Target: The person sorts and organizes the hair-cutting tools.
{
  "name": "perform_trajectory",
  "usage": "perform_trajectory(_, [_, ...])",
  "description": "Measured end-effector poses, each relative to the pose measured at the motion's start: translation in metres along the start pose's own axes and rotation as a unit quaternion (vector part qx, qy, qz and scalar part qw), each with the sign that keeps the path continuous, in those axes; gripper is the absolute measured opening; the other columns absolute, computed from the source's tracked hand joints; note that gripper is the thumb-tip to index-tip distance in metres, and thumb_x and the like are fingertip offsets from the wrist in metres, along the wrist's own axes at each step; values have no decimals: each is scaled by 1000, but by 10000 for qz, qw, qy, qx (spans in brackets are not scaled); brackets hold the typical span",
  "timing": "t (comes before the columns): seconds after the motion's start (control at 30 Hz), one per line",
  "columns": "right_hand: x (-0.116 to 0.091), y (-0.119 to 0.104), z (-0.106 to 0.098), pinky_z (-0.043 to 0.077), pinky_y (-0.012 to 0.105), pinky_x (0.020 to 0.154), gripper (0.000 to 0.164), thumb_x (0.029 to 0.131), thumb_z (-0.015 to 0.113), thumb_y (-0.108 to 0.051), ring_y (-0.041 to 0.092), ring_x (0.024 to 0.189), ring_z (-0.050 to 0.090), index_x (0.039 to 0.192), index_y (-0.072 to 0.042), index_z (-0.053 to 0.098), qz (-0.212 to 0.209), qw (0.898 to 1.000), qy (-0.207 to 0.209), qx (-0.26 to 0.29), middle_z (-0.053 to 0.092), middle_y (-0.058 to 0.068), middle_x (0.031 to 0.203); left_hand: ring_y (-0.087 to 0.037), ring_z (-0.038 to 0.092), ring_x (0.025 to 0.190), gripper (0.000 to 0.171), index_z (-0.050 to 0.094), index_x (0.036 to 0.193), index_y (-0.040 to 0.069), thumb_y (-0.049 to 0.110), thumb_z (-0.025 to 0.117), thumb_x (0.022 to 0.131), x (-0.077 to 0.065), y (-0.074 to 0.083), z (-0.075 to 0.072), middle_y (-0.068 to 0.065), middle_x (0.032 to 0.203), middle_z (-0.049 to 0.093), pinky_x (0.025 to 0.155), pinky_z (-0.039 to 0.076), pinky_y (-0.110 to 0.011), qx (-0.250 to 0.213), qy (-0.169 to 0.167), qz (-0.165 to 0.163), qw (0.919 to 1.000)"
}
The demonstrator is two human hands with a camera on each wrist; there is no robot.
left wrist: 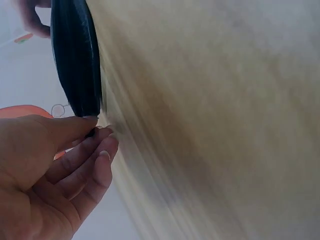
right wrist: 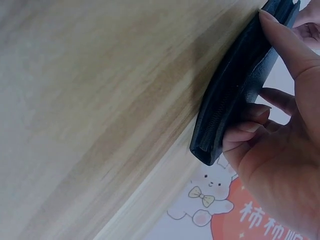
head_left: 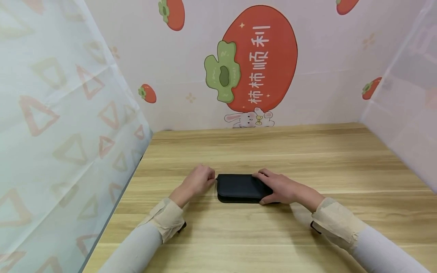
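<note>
A black zip wallet lies flat on the wooden table, long side across the head view. At its left end my left hand pinches a small dark zipper pull between thumb and fingers, mostly hidden by the fingertips. My right hand grips the wallet's right end, thumb along the near edge and fingers over the top. Zipper teeth show along the wallet's side in the right wrist view.
The wood-grain table runs back to a wall sheet printed with persimmons and a rabbit. A pale sheet with triangles hangs at the left, and another whitish sheet at the right.
</note>
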State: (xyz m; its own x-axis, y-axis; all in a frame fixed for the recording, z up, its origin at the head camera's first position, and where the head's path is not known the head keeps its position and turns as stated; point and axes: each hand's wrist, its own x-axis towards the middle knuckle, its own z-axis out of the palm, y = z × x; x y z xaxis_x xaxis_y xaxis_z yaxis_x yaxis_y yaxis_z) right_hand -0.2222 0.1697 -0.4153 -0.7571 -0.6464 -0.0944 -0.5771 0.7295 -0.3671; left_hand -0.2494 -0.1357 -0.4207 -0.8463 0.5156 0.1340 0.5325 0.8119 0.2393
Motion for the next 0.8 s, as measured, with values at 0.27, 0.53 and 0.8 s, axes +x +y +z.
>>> perform_trajectory(0.27, [0,1,4,40,42,91,83,76,68,-49,21,108,50,143,-20,28,24,10000,15,49,27,6,141,-4,51,55,1,65,80,9,8,64,79,-3,1,4,6,67,59,52,43,-20,-639,-582,110,9962])
perform_trajectory(0.53, [2,1,1,39,43,91,83,75,69,-49,21,109,50,142,-21,30,32,9999,94,33,29,4,139,-8,55,62,6,64,85,5,7,63,80,-7,0,-4,1,72,63,57,47,-23,-1346,-1068,278,9847])
perform_trajectory(0.8, [-3,4,-1,42,37,87,81,76,67,-52,16,100,52,142,-23,29,-26,9996,18,263,27,4,139,-8,55,67,7,65,88,8,9,59,84,-7,-1,-4,1,77,63,63,46,-26,-970,-1076,264,9891])
